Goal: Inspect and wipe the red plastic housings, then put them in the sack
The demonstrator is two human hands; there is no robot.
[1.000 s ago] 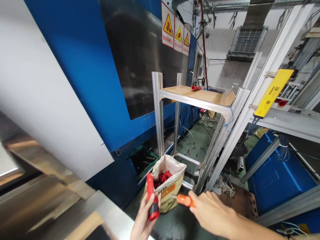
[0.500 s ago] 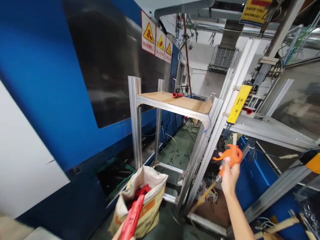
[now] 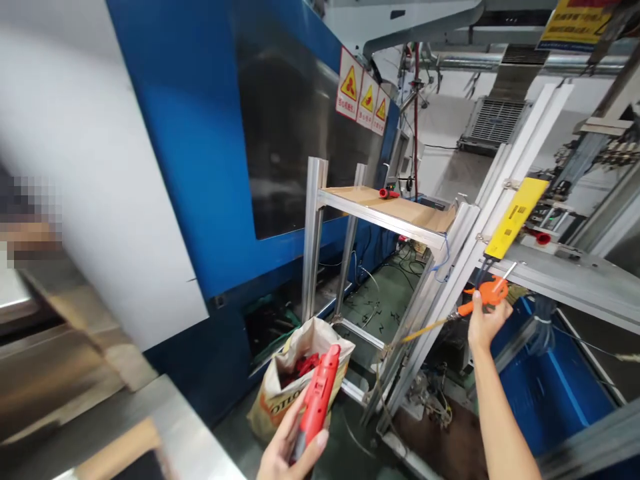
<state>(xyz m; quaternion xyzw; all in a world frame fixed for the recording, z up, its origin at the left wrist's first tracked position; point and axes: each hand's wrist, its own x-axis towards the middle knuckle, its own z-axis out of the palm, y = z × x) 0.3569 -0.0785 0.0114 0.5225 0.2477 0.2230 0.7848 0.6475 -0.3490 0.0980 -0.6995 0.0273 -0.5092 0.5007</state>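
Observation:
My left hand [image 3: 290, 437] is closed around a long red plastic part [image 3: 321, 393], which tilts up and has a grey lower section. Behind that part stands a woven sack [image 3: 267, 403] with its mouth open and red pieces [image 3: 303, 367] inside. My right hand [image 3: 486, 323] grips an orange air blow gun [image 3: 493, 291], its thin nozzle pointing up and to the right. From the gun a yellow hose [image 3: 425, 331] runs off to the left, in front of the aluminium frame.
A cardboard-topped aluminium stand [image 3: 383, 215] bears a red part [image 3: 387, 193]. At left is a blue machine [image 3: 210, 220] with warning signs. A metal table [image 3: 187, 407] fills the lower left, and a pixelated patch hides part of the left edge. A blue bin [image 3: 555, 387] sits at lower right.
The view has swung left, bringing the metal table in. My left hand has lifted the red part into fuller view. The blow gun has turned in my right hand, its nozzle now pointing up right.

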